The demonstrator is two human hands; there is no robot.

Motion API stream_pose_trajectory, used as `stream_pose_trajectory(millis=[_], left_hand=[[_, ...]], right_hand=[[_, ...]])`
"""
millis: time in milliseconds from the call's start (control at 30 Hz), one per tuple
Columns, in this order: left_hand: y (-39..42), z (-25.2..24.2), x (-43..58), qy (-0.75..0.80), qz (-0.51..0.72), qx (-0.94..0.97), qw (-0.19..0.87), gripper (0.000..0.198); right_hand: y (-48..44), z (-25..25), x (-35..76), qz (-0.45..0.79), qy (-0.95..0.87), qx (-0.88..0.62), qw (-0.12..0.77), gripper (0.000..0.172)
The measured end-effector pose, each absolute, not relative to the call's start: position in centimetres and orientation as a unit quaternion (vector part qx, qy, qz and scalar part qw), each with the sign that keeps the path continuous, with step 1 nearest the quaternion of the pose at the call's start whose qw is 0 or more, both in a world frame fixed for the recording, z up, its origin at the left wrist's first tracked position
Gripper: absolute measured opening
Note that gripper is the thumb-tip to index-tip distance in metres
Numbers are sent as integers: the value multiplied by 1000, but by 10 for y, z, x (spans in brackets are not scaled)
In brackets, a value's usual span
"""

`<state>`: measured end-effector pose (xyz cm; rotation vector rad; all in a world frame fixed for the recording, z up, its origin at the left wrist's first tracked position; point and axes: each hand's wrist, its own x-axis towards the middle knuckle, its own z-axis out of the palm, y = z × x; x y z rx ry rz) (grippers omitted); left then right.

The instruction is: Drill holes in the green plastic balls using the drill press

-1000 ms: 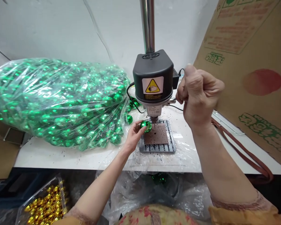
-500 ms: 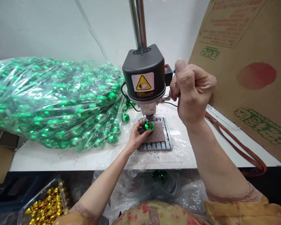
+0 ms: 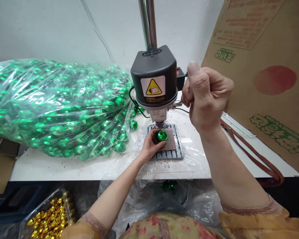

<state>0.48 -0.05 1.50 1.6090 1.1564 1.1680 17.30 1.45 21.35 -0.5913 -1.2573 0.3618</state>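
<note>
My left hand pinches a shiny green faceted ball between thumb and fingers. The ball rests over a brown board on the slotted metal base, just below the chuck of a small black bench drill press. My right hand is closed in a fist at the machine's right side, around its feed lever. Only a short metal piece of the lever's hub shows, and the grip is hidden inside the fist. Dark shavings lie scattered around the base.
A big clear bag of green balls fills the table's left side, with a loose green ball beside it. A cardboard box and brown straps are on the right. Below stand a bin of gold pieces and plastic sheeting.
My left hand has shifted a little to the right with the green ball, which now shows a different side under the chuck. My right hand stays in nearly the same place.
</note>
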Motion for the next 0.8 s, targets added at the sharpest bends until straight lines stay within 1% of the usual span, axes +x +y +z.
stream_pose_trajectory(millis=[100, 233, 500, 800], left_hand=[[-2, 15, 4, 447, 465, 637, 422, 56], [-3, 15, 3, 441, 464, 639, 428, 56], [-1, 10, 3, 436, 468, 645, 419, 60], [-2, 8, 3, 427, 472, 648, 419, 59]], right_hand=[[14, 212, 171, 168, -557, -258, 771, 63], [11, 200, 170, 135, -544, -284, 778, 62], [2, 174, 170, 86, -562, -173, 805, 60], [1, 163, 169, 77, -563, -164, 806, 59]])
